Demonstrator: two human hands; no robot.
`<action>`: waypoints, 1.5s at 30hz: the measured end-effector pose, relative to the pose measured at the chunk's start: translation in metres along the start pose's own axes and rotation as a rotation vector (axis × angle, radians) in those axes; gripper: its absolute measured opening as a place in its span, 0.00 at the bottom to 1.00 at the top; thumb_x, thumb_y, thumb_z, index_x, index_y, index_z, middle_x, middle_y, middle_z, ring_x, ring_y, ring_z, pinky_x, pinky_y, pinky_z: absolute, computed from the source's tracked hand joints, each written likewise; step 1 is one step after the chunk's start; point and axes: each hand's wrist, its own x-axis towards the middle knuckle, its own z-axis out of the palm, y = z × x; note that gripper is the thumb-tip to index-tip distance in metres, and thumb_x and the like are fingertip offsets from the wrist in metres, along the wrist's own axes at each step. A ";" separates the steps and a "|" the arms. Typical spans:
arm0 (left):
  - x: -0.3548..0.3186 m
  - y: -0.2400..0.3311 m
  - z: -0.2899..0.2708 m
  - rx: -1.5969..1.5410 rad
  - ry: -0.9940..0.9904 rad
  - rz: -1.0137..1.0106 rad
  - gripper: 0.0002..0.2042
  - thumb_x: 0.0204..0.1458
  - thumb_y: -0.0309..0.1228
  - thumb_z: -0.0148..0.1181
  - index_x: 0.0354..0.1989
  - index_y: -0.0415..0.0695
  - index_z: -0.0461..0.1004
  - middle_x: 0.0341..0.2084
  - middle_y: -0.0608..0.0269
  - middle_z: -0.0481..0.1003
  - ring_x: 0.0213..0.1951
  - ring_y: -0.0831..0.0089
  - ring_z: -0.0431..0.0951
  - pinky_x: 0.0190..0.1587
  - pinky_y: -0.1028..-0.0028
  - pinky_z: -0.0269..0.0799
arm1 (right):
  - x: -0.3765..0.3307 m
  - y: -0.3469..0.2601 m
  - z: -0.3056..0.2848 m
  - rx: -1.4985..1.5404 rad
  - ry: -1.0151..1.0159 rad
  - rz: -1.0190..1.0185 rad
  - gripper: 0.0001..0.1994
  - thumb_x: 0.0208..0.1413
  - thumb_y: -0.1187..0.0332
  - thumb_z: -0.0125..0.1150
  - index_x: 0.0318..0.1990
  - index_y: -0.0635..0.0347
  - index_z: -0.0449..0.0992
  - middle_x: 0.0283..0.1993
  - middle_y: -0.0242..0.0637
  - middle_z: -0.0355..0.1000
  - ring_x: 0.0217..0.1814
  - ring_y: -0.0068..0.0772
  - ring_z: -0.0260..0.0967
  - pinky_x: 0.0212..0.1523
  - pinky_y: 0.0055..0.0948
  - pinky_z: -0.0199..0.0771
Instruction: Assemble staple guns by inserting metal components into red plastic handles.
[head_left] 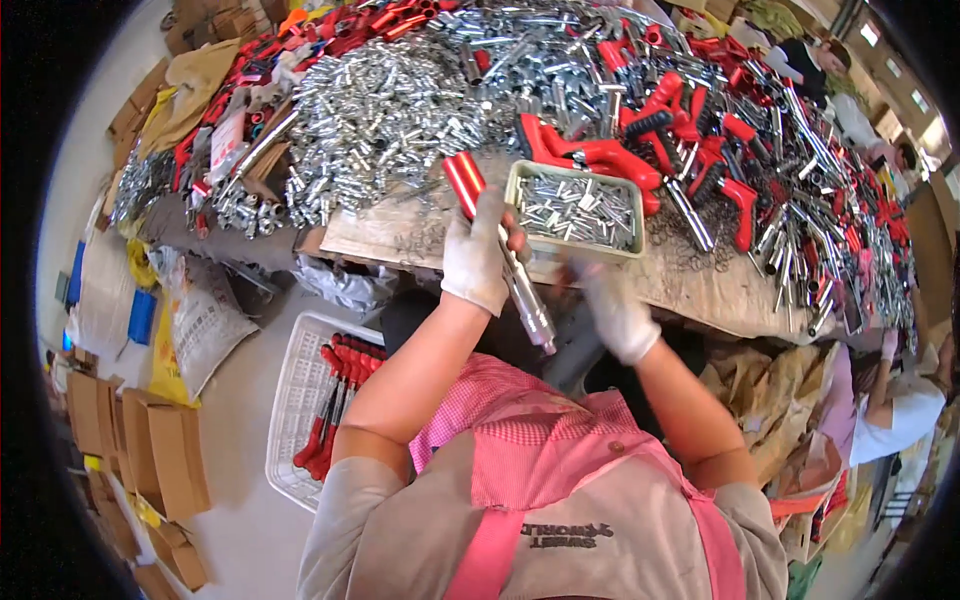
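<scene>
My left hand (476,262), in a white glove with bare fingertips, is wrapped round a metal tube (527,298). The tube slants across my front; its far end is red, and its near end is silver and stepped. Just below the table's front edge is my right hand (620,318), also gloved, its fingers smeared by motion. Whether it holds anything does not show. Beyond it, close to the edge, stands a pale rectangular tray (630,250) full of small silver pins (578,208).
Silver metal fittings (385,120) are heaped behind the tray. Red handles (610,160) and metal tubes (690,215) lie to the right. A white basket (290,430) on the floor at left holds several red-handled tools (335,410). Another person (900,410) is at far right.
</scene>
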 end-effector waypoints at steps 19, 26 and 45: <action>0.008 -0.024 0.004 -0.071 0.274 0.098 0.11 0.54 0.39 0.55 0.33 0.49 0.61 0.21 0.69 0.66 0.18 0.76 0.66 0.20 0.75 0.65 | -0.015 -0.067 -0.002 0.259 0.273 0.170 0.18 0.55 0.74 0.53 0.53 0.64 0.60 0.43 0.44 0.69 0.40 0.30 0.70 0.41 0.30 0.72; 0.009 -0.024 0.009 -0.145 0.196 0.092 0.10 0.53 0.35 0.58 0.35 0.50 0.61 0.22 0.69 0.67 0.19 0.75 0.67 0.22 0.74 0.67 | -0.016 -0.068 -0.008 0.600 0.320 0.416 0.19 0.53 0.74 0.55 0.53 0.63 0.62 0.43 0.44 0.68 0.39 0.36 0.70 0.42 0.30 0.70; 0.066 -0.027 0.003 -0.299 0.275 0.092 0.08 0.56 0.31 0.52 0.32 0.38 0.65 0.25 0.61 0.68 0.29 0.66 0.69 0.38 0.65 0.70 | -0.016 -0.006 -0.025 0.532 0.498 0.681 0.19 0.49 0.73 0.60 0.49 0.62 0.65 0.43 0.40 0.68 0.47 0.30 0.67 0.45 0.27 0.69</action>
